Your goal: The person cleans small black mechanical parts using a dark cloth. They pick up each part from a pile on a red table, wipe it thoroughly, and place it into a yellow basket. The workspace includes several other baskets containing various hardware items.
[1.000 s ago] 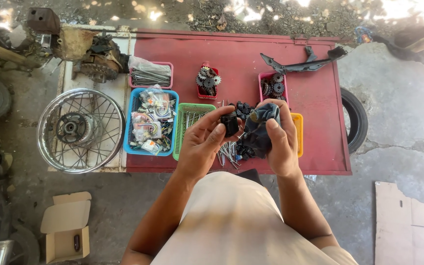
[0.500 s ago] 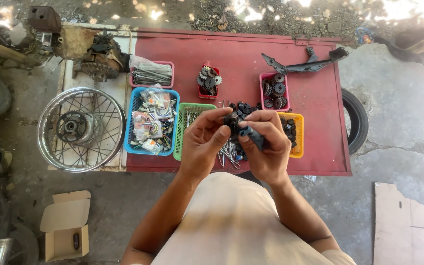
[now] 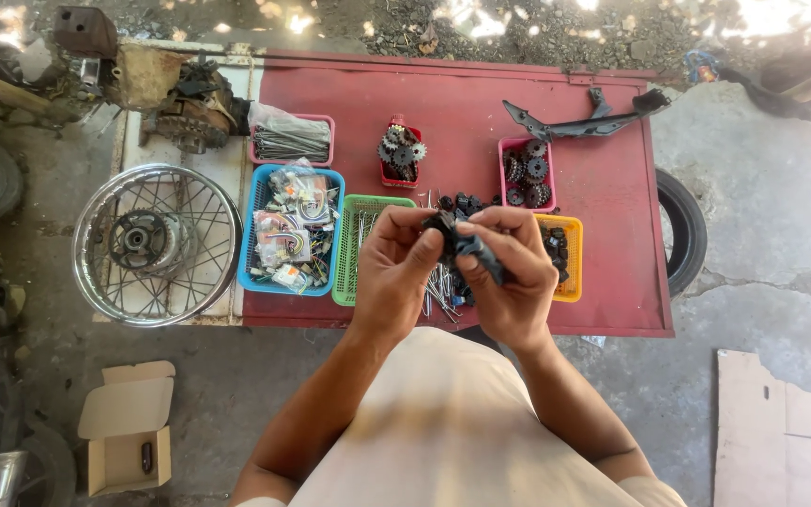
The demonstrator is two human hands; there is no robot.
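Table: a dark red flat metal tabletop (image 3: 462, 103) is seen, set against grey cracked concrete ground (image 3: 762, 253).
Baskets: a blue plastic basket (image 3: 253, 246), a green latticed plastic basket (image 3: 351, 252), a yellow plastic basket (image 3: 571, 258) and two pink plastic trays (image 3: 323, 121) (image 3: 504, 174) are shown.
Held part: a small black part (image 3: 466, 246) is gripped between the left hand (image 3: 396, 272) and the right hand (image 3: 511, 277).
Wheel: a silver spoked metal wheel rim (image 3: 157, 244) is shown.
Box: a plain brown cardboard box (image 3: 129, 437) is shown.

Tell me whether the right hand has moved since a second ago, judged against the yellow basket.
Yes. The right hand has drawn toward the person, down off the yellow basket, pinching the small black part with the left hand.
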